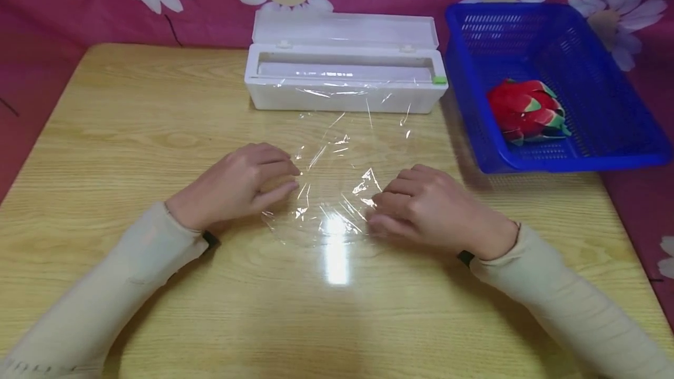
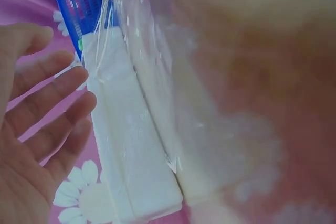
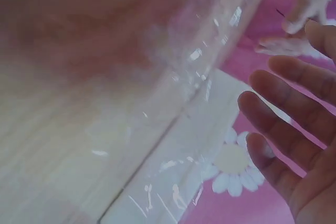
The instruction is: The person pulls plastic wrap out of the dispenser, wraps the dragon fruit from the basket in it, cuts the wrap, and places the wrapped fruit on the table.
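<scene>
Film [image 1: 337,157], a clear sheet, runs from the dispenser [image 1: 342,89] at the upper middle of the head view down across the wooden surface [image 1: 131,127] to the centre of the frame, where it wrinkles and catches a bright glare. We see our left hand [image 1: 237,183] at its left edge, left of centre, palm down, fingers loosely bent with their tips on or at the film near its edge; whether they pinch it we cannot tell. Our right hand [image 1: 426,206] sits at the film's right edge, right of centre, knuckles up, fingers curled more tightly, tips at a crumpled fold of film; a firm grip is not plainly shown. Both forearms come in from the lower corners in pale sleeves [image 1: 95,303], angled inward toward each other.

In the left wrist view our fingers [image 2: 47,103] at the left edge lie nearly straight and spread, with the film [image 2: 157,77] and the white dispenser [image 2: 131,156] beyond them. In the right wrist view our fingers [image 3: 283,124] at the right edge are likewise spread, the film [image 3: 173,98] stretching across the middle.

At the upper right of the head view a blue basket [image 1: 621,104] holds a red fruit [image 1: 526,110] with green tips.
</scene>
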Demonstrator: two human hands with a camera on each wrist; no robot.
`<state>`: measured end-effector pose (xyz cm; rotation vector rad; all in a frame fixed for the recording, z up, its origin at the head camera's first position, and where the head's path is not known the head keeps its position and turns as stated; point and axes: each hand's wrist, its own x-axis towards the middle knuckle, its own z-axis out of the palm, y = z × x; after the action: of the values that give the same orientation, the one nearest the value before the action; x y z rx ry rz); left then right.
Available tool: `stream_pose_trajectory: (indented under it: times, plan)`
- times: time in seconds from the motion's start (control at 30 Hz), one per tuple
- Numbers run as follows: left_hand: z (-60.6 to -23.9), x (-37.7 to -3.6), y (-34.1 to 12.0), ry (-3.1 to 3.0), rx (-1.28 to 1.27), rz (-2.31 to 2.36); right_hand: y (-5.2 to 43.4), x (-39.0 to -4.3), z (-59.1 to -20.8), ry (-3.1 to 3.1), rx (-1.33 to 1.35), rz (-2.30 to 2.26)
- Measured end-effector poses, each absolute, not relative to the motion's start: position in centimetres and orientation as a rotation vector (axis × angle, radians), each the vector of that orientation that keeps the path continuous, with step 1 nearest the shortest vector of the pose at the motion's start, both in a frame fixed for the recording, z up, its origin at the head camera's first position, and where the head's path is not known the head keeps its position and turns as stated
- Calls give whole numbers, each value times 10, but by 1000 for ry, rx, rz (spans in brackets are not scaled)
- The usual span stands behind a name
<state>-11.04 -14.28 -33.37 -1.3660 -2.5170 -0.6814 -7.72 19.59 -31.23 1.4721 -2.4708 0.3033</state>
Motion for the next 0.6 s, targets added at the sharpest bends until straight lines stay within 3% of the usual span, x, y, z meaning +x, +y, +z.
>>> stream_pose_trajectory:
  times: [0.6]
  plan:
    - [-336,-166,-141,-2709,-1257,-670,206,-110,-292,-2371,1253,468]
